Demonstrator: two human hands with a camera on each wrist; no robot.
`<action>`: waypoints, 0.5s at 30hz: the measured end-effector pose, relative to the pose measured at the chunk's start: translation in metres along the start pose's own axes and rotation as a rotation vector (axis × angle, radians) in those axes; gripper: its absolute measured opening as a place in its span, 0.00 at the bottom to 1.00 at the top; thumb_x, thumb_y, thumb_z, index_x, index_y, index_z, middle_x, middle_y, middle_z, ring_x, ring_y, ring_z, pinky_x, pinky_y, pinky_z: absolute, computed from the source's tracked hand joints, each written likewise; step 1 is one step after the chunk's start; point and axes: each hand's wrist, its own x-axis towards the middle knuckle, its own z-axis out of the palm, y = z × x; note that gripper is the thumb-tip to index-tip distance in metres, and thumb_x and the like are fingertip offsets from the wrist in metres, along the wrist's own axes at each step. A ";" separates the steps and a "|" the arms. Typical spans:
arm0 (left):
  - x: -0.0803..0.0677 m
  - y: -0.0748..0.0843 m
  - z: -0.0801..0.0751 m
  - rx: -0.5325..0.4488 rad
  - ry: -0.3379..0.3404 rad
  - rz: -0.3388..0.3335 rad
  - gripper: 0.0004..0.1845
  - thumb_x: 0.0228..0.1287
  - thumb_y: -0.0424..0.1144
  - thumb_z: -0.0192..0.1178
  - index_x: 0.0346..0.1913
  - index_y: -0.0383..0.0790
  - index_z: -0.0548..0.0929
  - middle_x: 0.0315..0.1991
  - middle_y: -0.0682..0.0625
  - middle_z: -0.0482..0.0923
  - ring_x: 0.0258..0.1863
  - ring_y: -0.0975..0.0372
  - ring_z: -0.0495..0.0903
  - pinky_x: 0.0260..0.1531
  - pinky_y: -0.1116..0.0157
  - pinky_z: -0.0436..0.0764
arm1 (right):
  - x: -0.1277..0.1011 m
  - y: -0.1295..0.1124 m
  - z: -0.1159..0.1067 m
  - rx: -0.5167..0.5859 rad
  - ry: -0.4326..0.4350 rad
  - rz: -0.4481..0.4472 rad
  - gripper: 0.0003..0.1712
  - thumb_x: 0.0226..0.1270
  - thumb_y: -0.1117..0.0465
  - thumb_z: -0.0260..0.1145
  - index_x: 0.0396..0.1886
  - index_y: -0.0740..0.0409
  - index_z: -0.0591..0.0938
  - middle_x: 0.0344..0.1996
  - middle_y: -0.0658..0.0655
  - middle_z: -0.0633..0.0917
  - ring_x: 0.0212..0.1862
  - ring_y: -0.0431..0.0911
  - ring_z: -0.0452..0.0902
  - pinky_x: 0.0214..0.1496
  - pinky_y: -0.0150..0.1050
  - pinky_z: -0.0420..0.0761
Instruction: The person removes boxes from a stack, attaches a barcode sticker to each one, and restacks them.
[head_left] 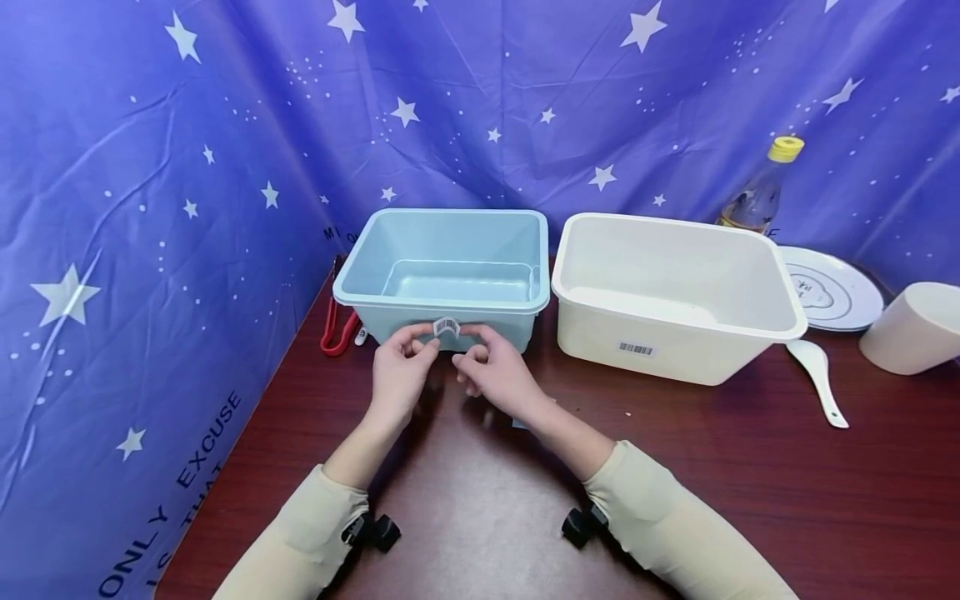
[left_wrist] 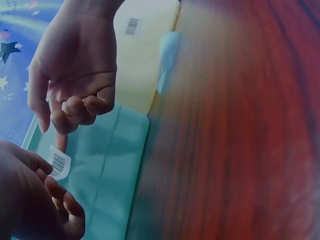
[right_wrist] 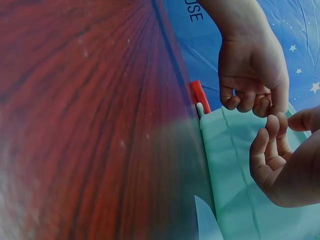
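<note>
A white barcode sticker [head_left: 447, 326], bent at its middle, is at the front wall of the light blue plastic bin [head_left: 442, 310]. My left hand [head_left: 403, 367] pinches the sticker's left side between thumb and index finger. At its right edge, the extended index finger of my right hand [head_left: 498, 371] touches it, with the thumb held apart and the other fingers curled in. In the left wrist view the sticker [left_wrist: 60, 164] spans the gap between both hands. The right wrist view shows the fingertips close together over the bin, the sticker hidden behind them.
Right of the blue bin stands a cream bin [head_left: 637, 325] bearing its own barcode label [head_left: 636, 348]. A blue paper piece [left_wrist: 169, 52] lies on the table. Red-handled tongs [head_left: 339, 333] lie left; a white spoon [head_left: 819, 379], plate [head_left: 843, 287], cup [head_left: 911, 329] and yellow-capped bottle [head_left: 757, 196] stand right.
</note>
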 end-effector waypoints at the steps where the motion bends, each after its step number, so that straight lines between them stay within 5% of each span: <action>1: 0.000 0.000 0.000 0.000 -0.001 0.001 0.12 0.64 0.29 0.64 0.49 0.36 0.87 0.19 0.53 0.71 0.18 0.65 0.65 0.19 0.70 0.65 | 0.000 0.000 0.001 0.001 -0.006 -0.001 0.25 0.73 0.67 0.63 0.67 0.62 0.71 0.21 0.54 0.80 0.21 0.44 0.76 0.28 0.36 0.80; 15: 0.000 0.001 -0.001 0.046 0.020 -0.016 0.14 0.65 0.31 0.63 0.52 0.37 0.87 0.20 0.53 0.72 0.18 0.65 0.65 0.20 0.69 0.66 | 0.000 -0.005 -0.003 -0.036 0.005 0.010 0.27 0.73 0.65 0.61 0.70 0.61 0.70 0.21 0.55 0.81 0.23 0.45 0.78 0.30 0.38 0.82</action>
